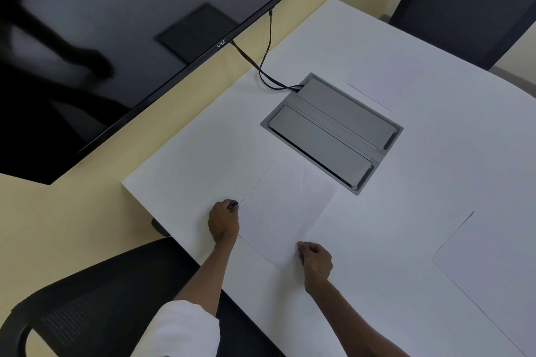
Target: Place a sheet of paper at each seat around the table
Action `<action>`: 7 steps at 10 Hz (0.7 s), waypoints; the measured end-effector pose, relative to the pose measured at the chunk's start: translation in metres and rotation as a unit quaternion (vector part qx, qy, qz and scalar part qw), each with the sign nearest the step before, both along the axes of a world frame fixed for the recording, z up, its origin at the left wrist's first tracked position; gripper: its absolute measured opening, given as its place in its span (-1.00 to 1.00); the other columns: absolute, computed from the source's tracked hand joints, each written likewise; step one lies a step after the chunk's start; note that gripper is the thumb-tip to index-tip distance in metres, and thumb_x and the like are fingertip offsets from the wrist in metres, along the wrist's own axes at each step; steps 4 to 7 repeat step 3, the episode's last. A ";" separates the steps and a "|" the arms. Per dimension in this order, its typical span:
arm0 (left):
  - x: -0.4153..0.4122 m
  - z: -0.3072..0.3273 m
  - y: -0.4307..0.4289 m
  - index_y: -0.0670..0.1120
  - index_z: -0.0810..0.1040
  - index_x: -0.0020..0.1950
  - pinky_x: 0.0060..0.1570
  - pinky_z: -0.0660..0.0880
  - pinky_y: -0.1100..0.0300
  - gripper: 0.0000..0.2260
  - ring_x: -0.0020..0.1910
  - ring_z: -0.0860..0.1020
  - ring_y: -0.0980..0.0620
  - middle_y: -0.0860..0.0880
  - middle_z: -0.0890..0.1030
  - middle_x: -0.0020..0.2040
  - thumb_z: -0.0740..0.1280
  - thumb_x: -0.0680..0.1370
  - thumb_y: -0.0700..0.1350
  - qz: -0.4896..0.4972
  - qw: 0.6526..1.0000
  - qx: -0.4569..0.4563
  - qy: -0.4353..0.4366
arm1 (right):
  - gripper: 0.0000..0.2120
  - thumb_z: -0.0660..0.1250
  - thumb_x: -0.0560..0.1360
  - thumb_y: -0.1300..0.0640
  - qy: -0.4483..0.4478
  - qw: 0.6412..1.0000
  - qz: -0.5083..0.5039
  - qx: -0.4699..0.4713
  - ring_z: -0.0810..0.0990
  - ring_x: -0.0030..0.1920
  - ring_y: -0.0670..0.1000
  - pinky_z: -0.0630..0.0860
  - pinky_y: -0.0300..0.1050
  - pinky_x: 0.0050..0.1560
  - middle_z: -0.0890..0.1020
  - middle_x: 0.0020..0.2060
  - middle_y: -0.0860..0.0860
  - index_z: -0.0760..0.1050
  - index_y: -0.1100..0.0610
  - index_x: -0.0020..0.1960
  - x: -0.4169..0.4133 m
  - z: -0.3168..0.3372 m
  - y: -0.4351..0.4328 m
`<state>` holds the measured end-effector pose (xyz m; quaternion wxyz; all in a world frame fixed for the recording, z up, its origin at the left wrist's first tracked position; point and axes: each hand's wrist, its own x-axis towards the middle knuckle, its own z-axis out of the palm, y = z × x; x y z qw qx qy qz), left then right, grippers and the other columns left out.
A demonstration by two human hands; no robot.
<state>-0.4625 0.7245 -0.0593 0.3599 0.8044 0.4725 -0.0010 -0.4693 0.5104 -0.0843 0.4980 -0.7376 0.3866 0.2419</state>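
Note:
A white sheet of paper point(285, 211) lies flat on the white table point(203, 159), in front of a black mesh chair point(95, 307). My left hand point(223, 222) pinches its left edge. My right hand point(316, 262) pinches its near right edge. A second sheet point(493, 264) lies at the right side of the table. A third sheet point(383, 81) lies at the far side, in front of another dark chair point(470, 3).
A grey metal cable box point(332, 130) is set into the table's middle, with black cables point(265, 66) running up to a large black screen point(121, 46) on the cream wall. The table's left edge runs beside the mesh chair.

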 end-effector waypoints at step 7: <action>-0.023 0.014 -0.038 -0.14 0.68 0.10 -0.01 0.58 0.08 -0.83 0.04 0.63 -0.08 -0.10 0.67 0.07 0.33 0.58 -0.17 0.001 1.000 -0.018 -0.012 | -0.91 0.42 0.47 0.14 -0.010 0.999 0.028 0.011 0.61 -0.20 0.09 0.60 0.05 0.05 0.72 -0.23 0.10 0.66 0.11 -0.18 -0.007 0.015 -0.020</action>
